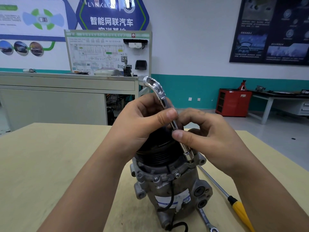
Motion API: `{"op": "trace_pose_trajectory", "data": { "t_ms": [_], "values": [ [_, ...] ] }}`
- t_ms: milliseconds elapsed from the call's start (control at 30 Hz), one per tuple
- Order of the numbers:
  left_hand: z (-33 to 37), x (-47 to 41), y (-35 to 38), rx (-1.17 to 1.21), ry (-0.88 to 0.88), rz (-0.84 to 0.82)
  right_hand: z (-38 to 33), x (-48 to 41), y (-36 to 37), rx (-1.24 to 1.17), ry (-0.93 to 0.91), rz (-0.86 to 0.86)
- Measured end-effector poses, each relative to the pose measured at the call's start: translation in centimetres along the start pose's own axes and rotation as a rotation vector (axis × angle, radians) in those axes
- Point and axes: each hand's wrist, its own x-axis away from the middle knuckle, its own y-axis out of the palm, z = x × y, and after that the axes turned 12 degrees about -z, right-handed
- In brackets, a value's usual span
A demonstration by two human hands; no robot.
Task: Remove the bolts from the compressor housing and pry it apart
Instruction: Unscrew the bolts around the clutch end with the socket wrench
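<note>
The grey metal compressor [168, 183] stands upright on the wooden table [50, 164], its black pulley [157, 148] on top. A chrome L-shaped socket wrench [167, 108] stands nearly upright with its lower end on a bolt at the housing's upper right flange. My left hand [142, 124] grips the wrench's upper shaft, thumb across it. My right hand [205, 134] pinches the shaft lower down between thumb and fingers. The bolt itself is hidden under the socket.
A yellow-handled screwdriver [237, 208] and a combination spanner [206, 221] lie on the table right of the compressor. A black cable [172, 195] hangs down its front. Behind are a grey workbench [66, 87] and a red cabinet [233, 102].
</note>
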Motion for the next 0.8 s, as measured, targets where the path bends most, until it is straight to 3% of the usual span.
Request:
{"op": "trace_pose_trajectory", "data": {
  "t_ms": [333,800],
  "values": [
    [0.09,0.06,-0.21,0.017,0.024,-0.035,-0.3,-0.11,0.7,-0.003,0.026,0.034],
    [0.23,0.28,-0.16,0.039,0.029,-0.098,-0.08,-0.27,0.66,-0.412,-0.002,0.087]
  ]
}}
